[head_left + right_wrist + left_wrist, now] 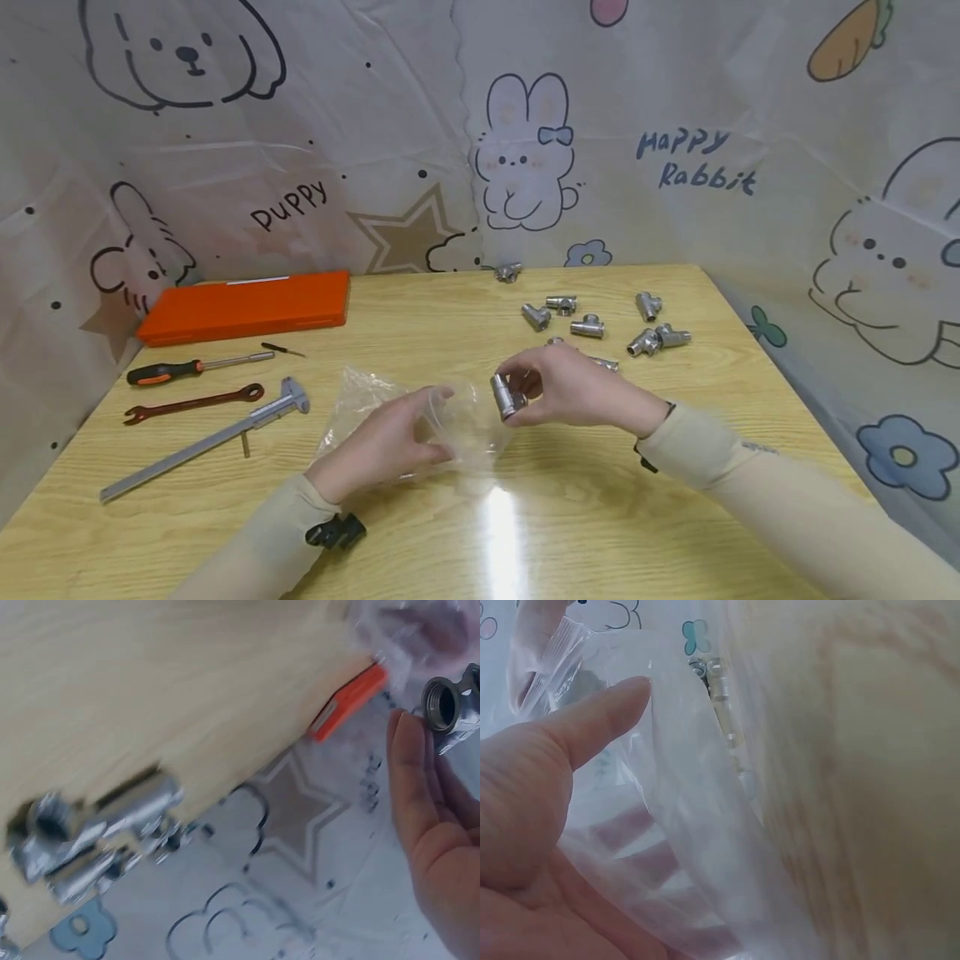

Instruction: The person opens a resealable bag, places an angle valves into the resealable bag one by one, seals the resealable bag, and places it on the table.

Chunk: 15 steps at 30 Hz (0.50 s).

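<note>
My left hand [382,440] holds a clear plastic bag [358,392], its mouth spread toward the right. In the left wrist view the thumb presses along the bag [694,802], and the fingers show through the film from behind. Right at the bag's mouth, my right hand [573,390] grips a shiny metal tee pipe fitting [503,397] between thumb and fingers. The right wrist view shows the threaded open end of this fitting [441,705] at the fingertips. Several more tee fittings [588,326] lie beyond the right hand, some partly hidden by it.
On the left of the wooden table [420,317] are an orange case [247,307], a screwdriver [176,372], a small black screwdriver [281,348], a reddish wrench [197,404] and a vernier caliper [202,447]. A printed cloth [420,100] hangs behind the table.
</note>
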Each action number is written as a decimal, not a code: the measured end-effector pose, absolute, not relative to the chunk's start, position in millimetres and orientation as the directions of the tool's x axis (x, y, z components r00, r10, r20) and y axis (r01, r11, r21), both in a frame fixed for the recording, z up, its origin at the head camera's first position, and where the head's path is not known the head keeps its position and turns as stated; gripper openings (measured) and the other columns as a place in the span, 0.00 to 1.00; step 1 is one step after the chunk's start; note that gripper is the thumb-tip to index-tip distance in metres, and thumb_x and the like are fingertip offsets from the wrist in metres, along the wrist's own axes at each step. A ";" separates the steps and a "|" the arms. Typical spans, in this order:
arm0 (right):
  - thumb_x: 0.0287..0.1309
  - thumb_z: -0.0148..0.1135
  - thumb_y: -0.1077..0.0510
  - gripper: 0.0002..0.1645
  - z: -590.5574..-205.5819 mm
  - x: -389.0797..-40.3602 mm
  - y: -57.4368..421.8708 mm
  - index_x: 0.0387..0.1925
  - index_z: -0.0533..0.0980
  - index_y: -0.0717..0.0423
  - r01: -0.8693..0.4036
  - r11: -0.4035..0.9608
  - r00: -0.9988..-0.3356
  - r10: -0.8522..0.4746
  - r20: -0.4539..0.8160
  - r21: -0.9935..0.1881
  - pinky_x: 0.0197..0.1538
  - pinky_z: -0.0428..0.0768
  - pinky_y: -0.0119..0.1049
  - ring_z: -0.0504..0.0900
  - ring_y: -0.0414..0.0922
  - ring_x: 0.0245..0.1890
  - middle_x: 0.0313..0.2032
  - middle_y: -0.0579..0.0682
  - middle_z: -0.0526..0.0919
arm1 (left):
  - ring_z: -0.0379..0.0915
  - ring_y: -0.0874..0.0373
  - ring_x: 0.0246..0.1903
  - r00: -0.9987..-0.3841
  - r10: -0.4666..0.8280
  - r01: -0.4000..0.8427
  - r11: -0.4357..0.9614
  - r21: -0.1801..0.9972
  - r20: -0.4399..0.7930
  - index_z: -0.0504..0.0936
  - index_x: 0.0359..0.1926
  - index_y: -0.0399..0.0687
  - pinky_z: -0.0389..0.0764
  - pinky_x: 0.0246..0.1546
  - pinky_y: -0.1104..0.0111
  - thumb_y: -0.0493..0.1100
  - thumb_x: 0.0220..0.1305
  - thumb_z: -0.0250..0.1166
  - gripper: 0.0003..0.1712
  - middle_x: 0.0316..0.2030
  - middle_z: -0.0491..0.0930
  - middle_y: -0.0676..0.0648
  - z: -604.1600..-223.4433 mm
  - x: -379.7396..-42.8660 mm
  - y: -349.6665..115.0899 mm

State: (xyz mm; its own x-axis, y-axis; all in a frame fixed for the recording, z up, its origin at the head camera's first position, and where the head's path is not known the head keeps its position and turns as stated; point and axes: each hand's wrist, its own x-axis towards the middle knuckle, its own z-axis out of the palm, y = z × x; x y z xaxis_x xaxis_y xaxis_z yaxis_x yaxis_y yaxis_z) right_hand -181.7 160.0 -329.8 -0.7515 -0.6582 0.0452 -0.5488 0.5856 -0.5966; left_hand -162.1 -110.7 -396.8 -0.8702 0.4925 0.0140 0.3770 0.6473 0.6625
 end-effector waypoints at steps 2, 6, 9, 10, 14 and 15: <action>0.43 0.81 0.55 0.31 -333.0 -177.1 150.3 0.51 0.81 0.58 -0.571 0.588 -0.742 -0.668 0.052 -0.573 0.39 0.82 0.31 0.81 0.37 0.34 0.34 0.40 0.83 | 0.71 0.51 0.61 -0.870 0.493 0.375 0.652 0.659 0.007 0.70 0.69 0.49 0.71 0.62 0.53 0.46 0.48 0.80 0.47 0.62 0.75 0.48 -396.5 -162.2 -111.0; 0.40 0.83 0.51 0.33 -341.7 -171.0 132.3 0.50 0.82 0.57 -0.621 0.610 -0.722 -0.690 0.056 -0.493 0.35 0.79 0.30 0.79 0.40 0.32 0.33 0.41 0.80 | 0.70 0.50 0.61 -0.866 0.500 0.387 0.654 0.651 0.012 0.70 0.69 0.48 0.71 0.61 0.52 0.46 0.47 0.80 0.48 0.64 0.74 0.47 -396.8 -162.3 -110.8; 0.39 0.83 0.47 0.35 -349.3 -169.4 120.9 0.51 0.82 0.54 -0.633 0.659 -0.729 -0.685 0.024 -0.406 0.32 0.77 0.29 0.76 0.39 0.30 0.33 0.42 0.79 | 0.72 0.49 0.60 -0.860 0.510 0.404 0.648 0.646 0.026 0.70 0.69 0.46 0.72 0.61 0.51 0.44 0.46 0.80 0.48 0.63 0.74 0.47 -397.2 -162.2 -110.9; 0.39 0.82 0.45 0.36 -351.7 -168.9 117.6 0.52 0.82 0.53 -0.628 0.680 -0.736 -0.676 0.006 -0.377 0.31 0.76 0.29 0.75 0.38 0.29 0.33 0.43 0.78 | 0.72 0.49 0.59 -0.857 0.514 0.406 0.645 0.647 0.026 0.70 0.69 0.46 0.72 0.61 0.51 0.44 0.46 0.80 0.48 0.62 0.75 0.47 -397.4 -162.3 -111.0; 0.38 0.81 0.40 0.39 -362.5 -168.1 106.3 0.53 0.82 0.50 -0.621 0.725 -0.754 -0.657 -0.029 -0.299 0.26 0.74 0.29 0.72 0.37 0.27 0.31 0.42 0.75 | 0.74 0.48 0.57 -0.845 0.534 0.429 0.626 0.652 0.043 0.72 0.67 0.46 0.72 0.60 0.50 0.43 0.45 0.81 0.46 0.59 0.77 0.47 -399.2 -162.6 -111.9; 0.37 0.81 0.39 0.39 -365.0 -167.7 104.0 0.53 0.82 0.50 -0.621 0.729 -0.755 -0.655 -0.030 -0.288 0.25 0.73 0.29 0.71 0.37 0.26 0.31 0.41 0.74 | 0.74 0.48 0.57 -0.842 0.537 0.433 0.624 0.651 0.045 0.73 0.66 0.46 0.72 0.60 0.50 0.43 0.45 0.81 0.45 0.58 0.78 0.47 -399.6 -162.6 -112.3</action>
State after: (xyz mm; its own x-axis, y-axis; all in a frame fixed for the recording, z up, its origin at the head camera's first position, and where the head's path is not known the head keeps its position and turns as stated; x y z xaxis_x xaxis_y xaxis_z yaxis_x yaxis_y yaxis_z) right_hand -167.7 104.0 -365.0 -0.7549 -0.6552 -0.0298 -0.6213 0.7289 -0.2877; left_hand -162.6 -112.3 -399.6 -0.8425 0.5368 0.0452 0.4326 0.6242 0.6505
